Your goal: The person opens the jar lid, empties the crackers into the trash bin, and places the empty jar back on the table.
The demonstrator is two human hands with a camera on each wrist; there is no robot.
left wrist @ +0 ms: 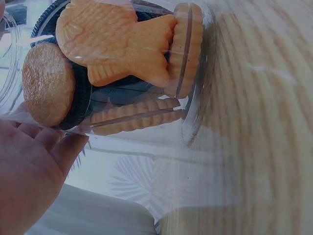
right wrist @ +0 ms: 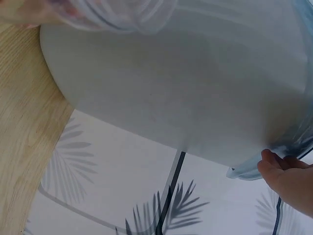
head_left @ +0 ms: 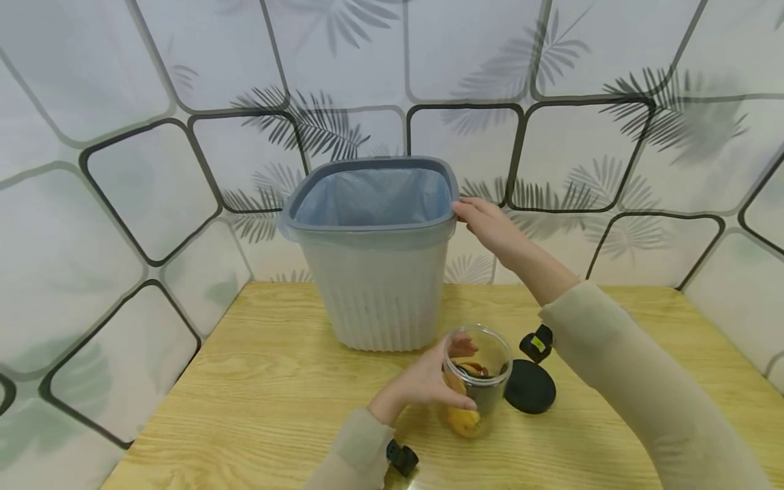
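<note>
My left hand (head_left: 429, 378) grips a clear, lidless jar (head_left: 490, 388), thumb and fingers spread round its side. Inside the jar are a fish-shaped biscuit (left wrist: 117, 44), a round golden biscuit (left wrist: 49, 83), dark sandwich biscuits and ridged cream-filled ones. The jar's base is right at the wooden tabletop. Behind it stands a white ribbed trash bin (head_left: 380, 292) with a grey rim, lined with a translucent blue bag (head_left: 380, 194). My right hand (head_left: 490, 224) holds the bin's rim at its right corner, over the liner's edge (right wrist: 247, 171); the thumb is hidden in the head view.
A round black lid (head_left: 530, 386) lies on the table (head_left: 263, 408) just right of the jar. Black wrist devices show by the right sleeve (head_left: 536, 344) and the left sleeve (head_left: 401, 457). Patterned wall covering (head_left: 588, 156) encloses the table at the back and sides.
</note>
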